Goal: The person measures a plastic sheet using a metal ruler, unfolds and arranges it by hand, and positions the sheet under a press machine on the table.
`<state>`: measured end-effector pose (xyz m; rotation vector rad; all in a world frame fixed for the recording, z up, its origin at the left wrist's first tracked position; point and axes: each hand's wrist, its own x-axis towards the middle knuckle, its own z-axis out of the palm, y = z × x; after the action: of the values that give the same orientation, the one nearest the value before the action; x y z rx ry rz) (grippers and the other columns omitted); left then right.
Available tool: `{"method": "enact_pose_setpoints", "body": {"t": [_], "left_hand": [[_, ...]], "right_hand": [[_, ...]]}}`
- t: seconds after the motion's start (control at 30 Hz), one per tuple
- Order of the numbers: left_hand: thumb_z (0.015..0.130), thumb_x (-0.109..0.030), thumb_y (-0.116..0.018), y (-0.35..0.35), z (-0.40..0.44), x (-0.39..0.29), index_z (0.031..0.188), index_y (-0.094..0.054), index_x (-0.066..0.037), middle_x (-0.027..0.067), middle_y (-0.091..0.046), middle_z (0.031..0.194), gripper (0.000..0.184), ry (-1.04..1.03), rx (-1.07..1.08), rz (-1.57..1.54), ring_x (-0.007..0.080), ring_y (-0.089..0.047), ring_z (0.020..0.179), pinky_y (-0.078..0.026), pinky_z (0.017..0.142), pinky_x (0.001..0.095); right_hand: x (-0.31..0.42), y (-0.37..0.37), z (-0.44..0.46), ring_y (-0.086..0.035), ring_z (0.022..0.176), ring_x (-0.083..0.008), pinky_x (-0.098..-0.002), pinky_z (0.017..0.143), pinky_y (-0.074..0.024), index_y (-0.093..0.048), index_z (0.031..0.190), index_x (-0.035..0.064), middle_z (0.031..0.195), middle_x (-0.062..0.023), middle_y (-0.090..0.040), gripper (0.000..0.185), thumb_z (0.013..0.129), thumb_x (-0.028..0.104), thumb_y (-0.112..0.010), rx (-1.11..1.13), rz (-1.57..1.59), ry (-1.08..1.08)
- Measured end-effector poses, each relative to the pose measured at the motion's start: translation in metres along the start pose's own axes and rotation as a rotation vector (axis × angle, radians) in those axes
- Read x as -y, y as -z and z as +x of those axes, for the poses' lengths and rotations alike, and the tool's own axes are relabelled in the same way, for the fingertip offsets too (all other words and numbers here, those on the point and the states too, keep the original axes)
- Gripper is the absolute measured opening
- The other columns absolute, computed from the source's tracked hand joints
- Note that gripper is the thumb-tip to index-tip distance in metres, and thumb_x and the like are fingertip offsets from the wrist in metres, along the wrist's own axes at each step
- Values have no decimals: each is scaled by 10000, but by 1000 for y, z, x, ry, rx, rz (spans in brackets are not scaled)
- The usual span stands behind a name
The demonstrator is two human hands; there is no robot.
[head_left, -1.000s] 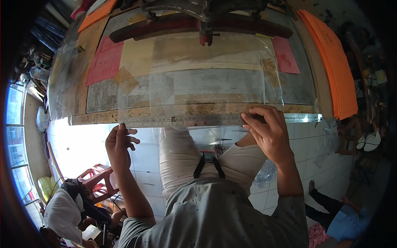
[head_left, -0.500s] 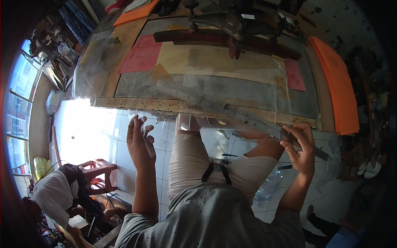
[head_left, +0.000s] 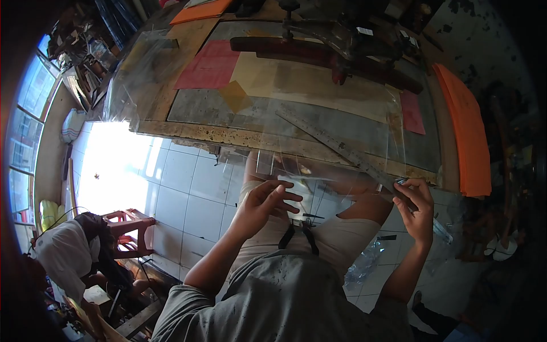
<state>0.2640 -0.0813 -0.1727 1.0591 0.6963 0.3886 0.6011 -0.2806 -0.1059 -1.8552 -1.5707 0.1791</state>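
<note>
At the near edge of the worktop (head_left: pixel 213 135), gripping a slanting ruler (head_left: pixel 344 152) by one end in the right hand (head_left: pixel 419 212), with the left hand (head_left: pixel 257 210) loosely open near clear film (head_left: pixel 265 163), already spread out but loose in front.

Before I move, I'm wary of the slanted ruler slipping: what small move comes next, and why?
Perhaps bring the left hand over to steady the ruler: it slants across the clear film, held only at its near end by the right hand.
</note>
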Motion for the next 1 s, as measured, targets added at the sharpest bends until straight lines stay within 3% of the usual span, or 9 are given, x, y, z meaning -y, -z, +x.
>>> {"method": "enact_pose_setpoints", "body": {"t": [0.1,0.23,0.27,0.47,0.7,0.83,0.93,1.0], "left_hand": [[1116,-401,-497,30,-6,-2,1262,-604,21,176,-755,1143,459,-116,-206,42,248,-767,953,-612,760,340],[1110,-366,-523,44,0,-4,1212,-616,41,156,-751,1048,430,-245,-402,86,219,-758,879,-590,710,320],[1095,-336,-564,45,3,-6,1176,-632,44,146,-744,1012,394,-268,-447,39,211,-748,828,-573,684,307],[1051,-262,-644,45,8,1,1136,-659,47,146,-736,1006,320,-236,-348,-36,208,-740,798,-564,664,286],[1047,-296,-644,57,20,-14,1184,-654,75,149,-734,1003,395,-263,-470,-37,200,-730,788,-561,644,283],[1023,-305,-711,58,26,-22,1083,-727,43,72,-748,912,354,-221,-524,-5,125,-714,747,-523,589,255],[1010,-311,-732,58,28,-24,1063,-744,42,60,-748,884,358,-200,-518,31,94,-685,725,-507,576,245],[1026,-308,-702,58,29,-24,1046,-746,39,94,-761,884,351,-207,-530,81,122,-691,685,-515,564,254]], "right_hand": [[-3,2,1,-511,762,-125,-277,674,-490,-765,1206,38,1104,-66,-592,378,838,-33,-812,17,37,19],[6,-10,6,-505,780,-121,-265,662,-472,-783,1171,29,1103,-61,-594,372,807,-32,-827,99,161,-12],[11,-13,12,-499,768,-122,-259,634,-456,-790,1162,35,1089,-59,-598,378,792,-27,-836,103,130,75],[24,-22,17,-531,761,-124,-263,617,-473,-800,1153,57,1075,-60,-622,393,773,-34,-843,125,114,61],[24,-18,24,-535,754,-121,-259,642,-499,-801,1146,51,1080,-63,-626,392,769,-50,-840,162,92,33],[17,-17,24,-540,763,-123,-256,665,-512,-797,1139,31,1081,-67,-624,387,766,-67,-833,176,95,37],[16,-16,27,-545,776,-126,-258,680,-516,-794,1129,20,1089,-71,-620,371,771,-75,-825,174,112,11],[14,-17,29,-550,791,-128,-260,692,-520,-793,1123,15,1096,-73,-617,358,778,-77,-819,174,130,-4]]}}
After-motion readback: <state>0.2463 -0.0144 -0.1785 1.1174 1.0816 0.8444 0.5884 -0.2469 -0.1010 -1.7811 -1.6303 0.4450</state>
